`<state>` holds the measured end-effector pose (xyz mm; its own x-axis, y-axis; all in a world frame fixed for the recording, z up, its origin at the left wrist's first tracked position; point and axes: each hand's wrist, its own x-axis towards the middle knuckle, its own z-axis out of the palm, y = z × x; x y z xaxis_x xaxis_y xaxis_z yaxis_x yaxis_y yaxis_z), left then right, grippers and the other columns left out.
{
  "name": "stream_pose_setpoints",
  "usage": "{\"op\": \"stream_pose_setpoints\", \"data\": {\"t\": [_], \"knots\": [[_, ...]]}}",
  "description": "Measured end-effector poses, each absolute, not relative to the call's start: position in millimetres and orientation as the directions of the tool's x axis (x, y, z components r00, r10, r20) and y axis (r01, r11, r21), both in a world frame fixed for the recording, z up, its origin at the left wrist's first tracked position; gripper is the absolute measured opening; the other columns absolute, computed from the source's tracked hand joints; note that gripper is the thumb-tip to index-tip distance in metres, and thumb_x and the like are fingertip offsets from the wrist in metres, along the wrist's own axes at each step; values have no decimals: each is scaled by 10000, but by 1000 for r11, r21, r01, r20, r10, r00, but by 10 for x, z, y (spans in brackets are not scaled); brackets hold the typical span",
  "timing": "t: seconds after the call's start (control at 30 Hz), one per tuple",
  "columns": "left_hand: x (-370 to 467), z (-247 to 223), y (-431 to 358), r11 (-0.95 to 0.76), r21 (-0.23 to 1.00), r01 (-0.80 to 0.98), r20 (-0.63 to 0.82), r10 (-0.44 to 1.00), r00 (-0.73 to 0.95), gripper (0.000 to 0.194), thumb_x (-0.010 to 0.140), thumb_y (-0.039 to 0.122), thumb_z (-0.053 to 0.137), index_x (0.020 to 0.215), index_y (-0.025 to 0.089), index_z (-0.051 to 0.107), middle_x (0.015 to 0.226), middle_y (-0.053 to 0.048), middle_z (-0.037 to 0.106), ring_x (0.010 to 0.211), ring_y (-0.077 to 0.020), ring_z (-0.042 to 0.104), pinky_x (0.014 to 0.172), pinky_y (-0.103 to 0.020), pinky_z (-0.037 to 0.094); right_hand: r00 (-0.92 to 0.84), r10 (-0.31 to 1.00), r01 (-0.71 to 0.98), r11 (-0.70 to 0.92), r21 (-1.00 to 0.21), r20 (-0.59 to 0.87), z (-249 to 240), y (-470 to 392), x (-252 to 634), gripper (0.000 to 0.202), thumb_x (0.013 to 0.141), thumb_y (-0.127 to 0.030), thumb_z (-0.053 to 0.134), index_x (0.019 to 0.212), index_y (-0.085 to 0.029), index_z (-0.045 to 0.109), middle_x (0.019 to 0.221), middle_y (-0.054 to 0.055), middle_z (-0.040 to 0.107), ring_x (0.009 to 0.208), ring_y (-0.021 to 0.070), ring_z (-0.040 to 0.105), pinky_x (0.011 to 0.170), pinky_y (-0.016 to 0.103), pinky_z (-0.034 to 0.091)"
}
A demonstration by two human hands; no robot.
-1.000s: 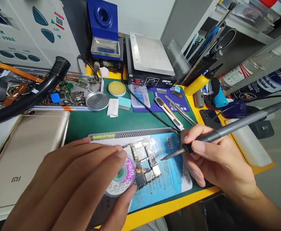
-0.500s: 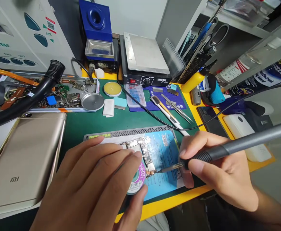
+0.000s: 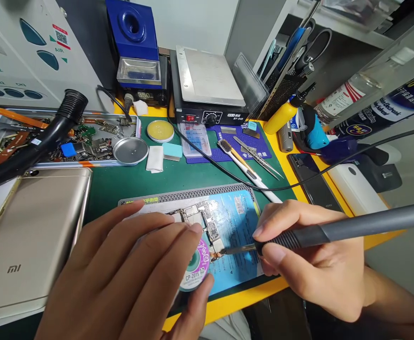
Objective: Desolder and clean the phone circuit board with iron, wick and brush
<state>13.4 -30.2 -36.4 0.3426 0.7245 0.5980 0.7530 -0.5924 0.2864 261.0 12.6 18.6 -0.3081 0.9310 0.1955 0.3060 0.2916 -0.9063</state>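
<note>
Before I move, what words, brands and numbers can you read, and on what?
"CP-2015": spool
"MI": gold phone
"AIR", "FREE", "CH2": white station
"350": black station
"BY-940": hotplate
"专注": purple mat
Remaining print, clear bottle and can included, is too small, blurred or partly hidden.

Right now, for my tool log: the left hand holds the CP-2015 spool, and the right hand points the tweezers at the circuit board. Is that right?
Not quite: the head view shows a soldering iron in the right hand, not the tweezers, which lie farther back. The left hand does hold the CP-2015 spool, and the soldering iron points at the circuit board.
</note>
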Motion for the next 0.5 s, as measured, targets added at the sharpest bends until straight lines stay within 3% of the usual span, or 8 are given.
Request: {"op": "stream_pose_setpoints", "data": {"t": [0.33, 0.5], "knots": [[137, -370, -275, -574, 272, 772, 569, 743, 352, 454, 835, 378, 753, 1283, 337, 689, 1077, 38, 844, 975, -319, 820, 1002, -687, 673, -316, 925, 296, 306, -905, 209, 132, 87, 2639, 197, 770, -47, 714, 840, -231, 735, 524, -13, 673, 474, 167, 586, 419, 272, 443], [141, -413, -350, -550, 327, 768, 556, 770, 315, 480, 823, 340, 746, 1300, 319, 697, 1189, 29, 828, 1103, -345, 803, 1102, -684, 645, -322, 914, 270, 340, -901, 248, 126, 97, 2610, 226, 748, -33, 706, 848, -231, 749, 536, -5, 697, 458, 162, 585, 425, 275, 445]]}}
